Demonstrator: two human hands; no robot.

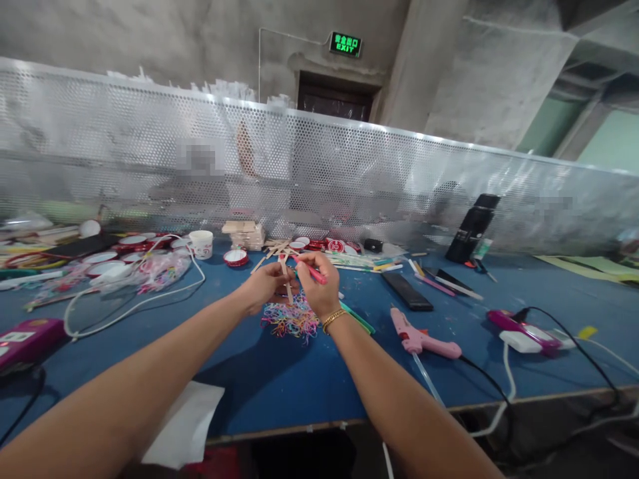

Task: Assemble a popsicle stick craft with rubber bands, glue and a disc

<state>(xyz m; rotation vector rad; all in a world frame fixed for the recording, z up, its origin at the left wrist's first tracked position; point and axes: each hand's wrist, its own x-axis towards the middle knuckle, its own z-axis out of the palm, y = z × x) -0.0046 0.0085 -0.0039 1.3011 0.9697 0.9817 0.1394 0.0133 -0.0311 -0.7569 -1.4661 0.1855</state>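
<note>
Gripping a wooden stick (288, 283) in your left hand (263, 287); your right hand (317, 283) pinches a pink pen (313, 272) against it. Rubber band pile (292, 320) at 6 o'clock below. White cup (201, 243) at 10 o'clock, contents not visible. Pink glue gun (419, 339) at 4 o'clock.

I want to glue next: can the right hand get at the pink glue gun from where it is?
Probably yes: the glue gun lies on bare blue table beside the right hand, nothing between, though that hand holds a pink stick.
</note>
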